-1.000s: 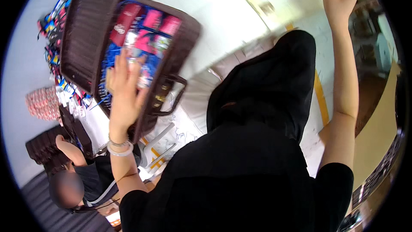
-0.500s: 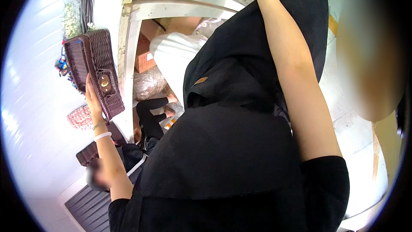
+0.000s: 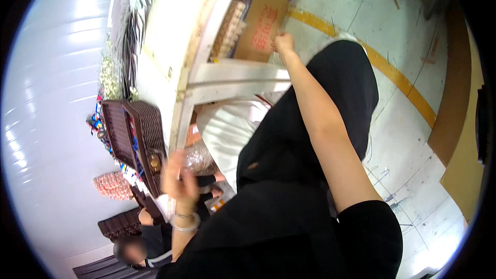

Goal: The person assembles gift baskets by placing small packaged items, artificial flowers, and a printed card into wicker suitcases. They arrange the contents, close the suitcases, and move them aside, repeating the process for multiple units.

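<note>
On the white table (image 3: 170, 72) at the left stands a dark brown wicker case (image 3: 144, 139) with a metal clasp on its front. My left hand (image 3: 180, 178) is just off the case's near corner, by the table edge. It is blurred, but its thumb and fingers look apart and nothing shows in them. My right hand (image 3: 283, 44) is low and far out, in front of a printed cardboard box (image 3: 263, 28). Its fingers are curled together; whether a small thing is between them I cannot make out.
Another person (image 3: 155, 237) is beside a second dark wicker piece (image 3: 120, 223) at the lower left. A white bag (image 3: 232, 121) and a plastic-wrapped bundle (image 3: 199, 156) lie under the table. A yellow line (image 3: 398, 72) crosses the tiled floor; cardboard (image 3: 449, 88) stands at the right.
My left hand has left the wicker case and come toward my body. The view has swung, bringing the floor and cardboard boxes into sight. My right hand, earlier at the top edge, now shows fully.
</note>
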`<act>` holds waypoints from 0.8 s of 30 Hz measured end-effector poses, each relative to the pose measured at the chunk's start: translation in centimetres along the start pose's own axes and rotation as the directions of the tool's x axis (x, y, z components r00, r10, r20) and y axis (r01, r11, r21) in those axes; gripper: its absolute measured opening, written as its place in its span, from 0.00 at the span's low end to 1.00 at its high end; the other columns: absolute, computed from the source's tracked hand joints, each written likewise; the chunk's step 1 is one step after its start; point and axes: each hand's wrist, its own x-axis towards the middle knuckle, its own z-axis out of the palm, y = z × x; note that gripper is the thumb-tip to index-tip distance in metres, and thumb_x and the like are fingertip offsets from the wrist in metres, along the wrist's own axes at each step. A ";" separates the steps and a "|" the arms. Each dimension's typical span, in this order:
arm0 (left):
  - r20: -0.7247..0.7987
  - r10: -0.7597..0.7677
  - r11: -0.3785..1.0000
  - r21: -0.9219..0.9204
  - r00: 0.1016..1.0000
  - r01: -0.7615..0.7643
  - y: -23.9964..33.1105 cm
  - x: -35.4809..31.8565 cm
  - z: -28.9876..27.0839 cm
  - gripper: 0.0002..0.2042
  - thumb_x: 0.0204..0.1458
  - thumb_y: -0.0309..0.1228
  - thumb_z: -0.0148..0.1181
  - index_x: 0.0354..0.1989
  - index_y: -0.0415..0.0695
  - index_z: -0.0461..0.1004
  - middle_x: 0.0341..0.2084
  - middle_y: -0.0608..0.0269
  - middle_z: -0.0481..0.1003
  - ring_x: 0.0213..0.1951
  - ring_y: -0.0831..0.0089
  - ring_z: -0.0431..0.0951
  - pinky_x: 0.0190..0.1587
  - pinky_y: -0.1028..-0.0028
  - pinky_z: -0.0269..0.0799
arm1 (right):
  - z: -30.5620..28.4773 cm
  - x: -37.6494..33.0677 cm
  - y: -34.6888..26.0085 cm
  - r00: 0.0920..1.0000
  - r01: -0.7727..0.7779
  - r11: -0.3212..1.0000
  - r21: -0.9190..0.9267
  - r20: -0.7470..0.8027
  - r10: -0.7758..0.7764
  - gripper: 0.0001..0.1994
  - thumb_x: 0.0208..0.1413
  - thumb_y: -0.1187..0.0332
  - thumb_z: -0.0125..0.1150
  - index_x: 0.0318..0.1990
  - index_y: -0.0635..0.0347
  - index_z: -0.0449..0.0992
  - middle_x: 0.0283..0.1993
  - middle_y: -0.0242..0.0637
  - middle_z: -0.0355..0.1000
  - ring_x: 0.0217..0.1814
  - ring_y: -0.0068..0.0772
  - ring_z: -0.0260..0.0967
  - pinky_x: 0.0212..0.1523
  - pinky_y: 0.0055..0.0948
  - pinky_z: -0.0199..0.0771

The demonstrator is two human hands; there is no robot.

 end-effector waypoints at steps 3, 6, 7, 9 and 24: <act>0.212 -0.149 0.918 -0.333 0.966 0.214 1.5 0.2 5.9 0.15 0.47 0.21 0.57 0.46 0.36 0.71 0.43 0.50 0.75 0.47 0.58 0.76 0.49 0.68 0.69 | 3.2 2.1 -1.8 0.991 0.106 0.994 -0.003 0.085 -0.106 0.25 0.49 0.63 0.59 0.53 0.66 0.64 0.44 0.41 0.71 0.41 0.34 0.71 0.36 0.34 0.72; 0.333 -0.387 0.734 -0.454 0.860 0.505 0.2 0.0 9.8 0.14 0.50 0.24 0.58 0.46 0.39 0.72 0.43 0.54 0.75 0.46 0.65 0.76 0.50 0.71 0.69 | 6.8 2.8 -4.3 0.951 0.232 0.972 -0.028 0.215 -0.221 0.26 0.50 0.63 0.58 0.55 0.66 0.62 0.47 0.41 0.71 0.44 0.35 0.70 0.39 0.36 0.73; 0.382 -0.431 0.623 -0.529 0.817 0.576 -0.3 -0.3 10.5 0.13 0.51 0.24 0.57 0.46 0.39 0.73 0.43 0.56 0.76 0.45 0.69 0.77 0.48 0.73 0.70 | 6.9 2.7 -4.6 0.941 0.239 0.971 -0.017 0.249 -0.227 0.26 0.50 0.63 0.58 0.55 0.66 0.62 0.47 0.41 0.71 0.44 0.35 0.70 0.39 0.36 0.72; 0.415 -0.465 0.497 -0.608 0.782 0.619 -1.6 -0.9 11.2 0.13 0.51 0.24 0.57 0.47 0.40 0.72 0.42 0.58 0.76 0.43 0.72 0.77 0.46 0.75 0.71 | 6.0 2.7 -4.8 0.942 0.193 0.981 0.012 0.276 -0.189 0.26 0.50 0.63 0.58 0.55 0.66 0.62 0.47 0.41 0.71 0.44 0.36 0.70 0.40 0.36 0.72; 0.485 -0.520 0.536 -0.456 0.703 0.711 -10.2 -3.4 13.5 0.12 0.56 0.35 0.51 0.45 0.43 0.74 0.35 0.55 0.77 0.38 0.59 0.78 0.41 0.68 0.73 | -2.3 1.4 -2.9 0.971 -0.201 0.921 0.334 0.191 0.143 0.24 0.50 0.63 0.57 0.53 0.65 0.65 0.48 0.42 0.71 0.46 0.39 0.69 0.43 0.39 0.70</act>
